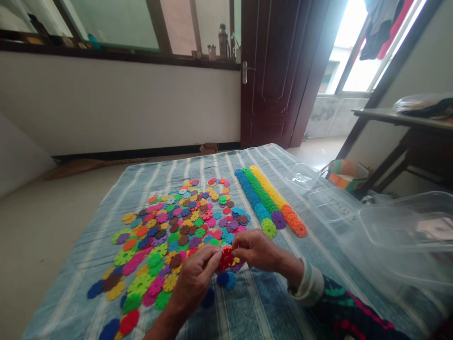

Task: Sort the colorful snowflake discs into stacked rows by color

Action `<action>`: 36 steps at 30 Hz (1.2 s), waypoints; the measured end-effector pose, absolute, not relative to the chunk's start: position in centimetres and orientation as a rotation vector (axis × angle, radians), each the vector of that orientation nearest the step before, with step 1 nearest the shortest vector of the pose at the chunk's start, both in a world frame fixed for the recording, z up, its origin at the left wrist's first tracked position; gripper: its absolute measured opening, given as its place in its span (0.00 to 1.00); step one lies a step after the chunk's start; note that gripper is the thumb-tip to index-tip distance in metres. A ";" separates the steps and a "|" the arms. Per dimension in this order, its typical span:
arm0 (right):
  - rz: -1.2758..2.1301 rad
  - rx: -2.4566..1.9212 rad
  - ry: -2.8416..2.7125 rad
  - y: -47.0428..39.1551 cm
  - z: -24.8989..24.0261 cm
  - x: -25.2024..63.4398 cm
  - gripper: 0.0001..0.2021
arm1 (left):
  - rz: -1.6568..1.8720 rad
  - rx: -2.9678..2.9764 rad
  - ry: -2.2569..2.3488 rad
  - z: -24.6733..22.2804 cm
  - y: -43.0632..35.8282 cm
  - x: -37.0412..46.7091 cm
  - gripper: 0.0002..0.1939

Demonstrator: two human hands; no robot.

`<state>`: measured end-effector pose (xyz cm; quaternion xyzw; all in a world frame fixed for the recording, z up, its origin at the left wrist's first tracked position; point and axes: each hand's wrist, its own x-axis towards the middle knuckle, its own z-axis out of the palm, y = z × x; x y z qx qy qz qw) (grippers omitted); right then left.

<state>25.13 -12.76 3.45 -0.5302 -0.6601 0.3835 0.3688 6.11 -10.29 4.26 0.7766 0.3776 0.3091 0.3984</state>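
Observation:
My left hand (198, 274) pinches the left edge of a red disc (226, 259) near the front of the cloth-covered table. On the disc's other side, my right hand (256, 249) has its fingers closed at the edge. A spread of many-coloured notched discs (177, 226) lies beneath and to the left of the hands. To the right, overlapping discs form a blue row (249, 192), a green row (260, 189) and a yellow row (269, 186) ending in orange discs (294, 221). A lime disc (269, 228) and a purple disc (279, 219) lie at the near ends.
Clear plastic containers (406, 222) stand along the right side of the striped cloth (240, 311). Behind them is a dark desk (406, 118). A brown door (272, 71) and a window ledge (123, 54) are at the back.

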 end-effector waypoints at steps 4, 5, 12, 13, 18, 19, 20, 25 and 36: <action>1.122 -1.335 -1.706 -12.8 3.8 25.7 0.05 | 0.817 2.015 0.928 3.8 -10.6 6.4 0.14; 1.163 -1.317 -1.723 -12.8 4.0 25.9 0.05 | 0.818 2.029 0.916 3.7 -10.7 6.5 0.14; 1.074 -1.477 -1.887 -13.1 6.8 31.9 0.06 | 0.848 2.139 0.790 2.8 -11.3 7.0 0.11; 0.905 -1.581 -1.940 -13.1 7.1 33.3 0.07 | 0.851 2.157 0.779 2.7 -11.4 7.1 0.10; 0.366 -2.047 -2.177 -12.8 7.5 38.2 0.07 | 0.792 2.216 0.733 2.4 -11.7 7.3 0.10; 0.351 -2.078 -2.190 -12.7 7.3 38.6 0.07 | 0.785 2.224 0.727 2.3 -11.8 7.3 0.10; 0.348 -2.093 -2.198 -12.6 7.2 38.8 0.08 | 0.781 2.234 0.720 2.3 -11.8 7.4 0.10; 0.345 -2.143 -2.195 -11.8 6.3 39.0 0.07 | 0.749 2.285 0.689 2.2 -12.0 7.4 0.12; 0.333 -2.126 -2.051 -12.4 5.6 38.8 0.07 | 0.742 2.216 0.699 2.8 -12.6 8.0 0.10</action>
